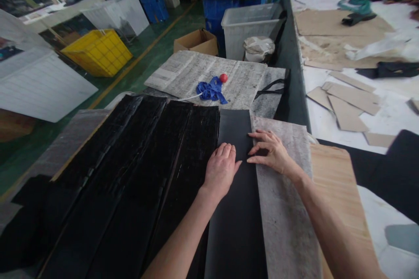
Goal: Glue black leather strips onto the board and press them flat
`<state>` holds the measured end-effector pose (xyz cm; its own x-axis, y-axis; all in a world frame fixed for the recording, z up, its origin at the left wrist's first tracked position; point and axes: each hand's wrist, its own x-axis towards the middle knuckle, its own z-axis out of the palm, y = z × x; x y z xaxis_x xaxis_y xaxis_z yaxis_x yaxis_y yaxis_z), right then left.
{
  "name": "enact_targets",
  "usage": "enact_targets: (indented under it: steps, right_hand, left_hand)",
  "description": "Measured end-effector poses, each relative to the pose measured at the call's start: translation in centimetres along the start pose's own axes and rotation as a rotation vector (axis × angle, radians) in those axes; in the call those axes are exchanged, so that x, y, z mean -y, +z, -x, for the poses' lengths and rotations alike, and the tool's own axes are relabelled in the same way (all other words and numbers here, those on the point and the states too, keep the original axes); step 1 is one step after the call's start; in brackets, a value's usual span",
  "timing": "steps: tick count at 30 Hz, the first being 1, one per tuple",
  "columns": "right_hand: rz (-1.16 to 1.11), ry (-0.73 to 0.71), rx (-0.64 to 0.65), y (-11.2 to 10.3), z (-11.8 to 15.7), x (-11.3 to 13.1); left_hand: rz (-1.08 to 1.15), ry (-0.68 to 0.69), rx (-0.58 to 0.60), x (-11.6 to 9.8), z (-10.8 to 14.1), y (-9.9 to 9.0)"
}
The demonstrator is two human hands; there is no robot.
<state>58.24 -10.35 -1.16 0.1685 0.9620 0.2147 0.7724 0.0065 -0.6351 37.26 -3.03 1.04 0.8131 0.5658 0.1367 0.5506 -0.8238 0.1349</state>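
Note:
A smooth dark grey strip (236, 209) of sheet material lies lengthwise in front of me. To its left, several long glossy black strips (137, 192) lie side by side, their edges rough. My left hand (222, 168) rests flat over the strip's left edge, fingers together and stretched out, thumb apart. At the right edge, my right hand (270, 152) has its fingers spread, with the tips touching or just over the border. Neither hand grips anything that I can see. A worn greyish board (284, 213) shows beneath and to the right of the strip.
Beyond the strips, a blue cloth bundle (211, 90) and a red ball (223, 78) lie on a grey board (183, 69). Cardboard pieces (352, 100) cover the white table at right. A wooden board (337, 192), yellow basket (98, 52) and grey bin (248, 19) stand around.

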Motion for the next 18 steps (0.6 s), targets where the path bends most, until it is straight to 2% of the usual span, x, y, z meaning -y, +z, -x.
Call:
enact_targets:
  steps: [2,9,18]
  right_hand:
    - [0.002,-0.027,0.058,-0.09,0.39,-0.26]
    - [0.034,0.026,-0.036,0.74,0.7,0.05]
    - [0.076,0.003,0.001,0.63,0.77,0.1]
  left_hand:
    - [0.004,-0.003,0.002,0.0,-0.06,-0.08]
    - [0.0,0.005,0.019,0.23,-0.16,-0.21]
    - [-0.01,0.007,-0.001,0.03,0.07,-0.01]
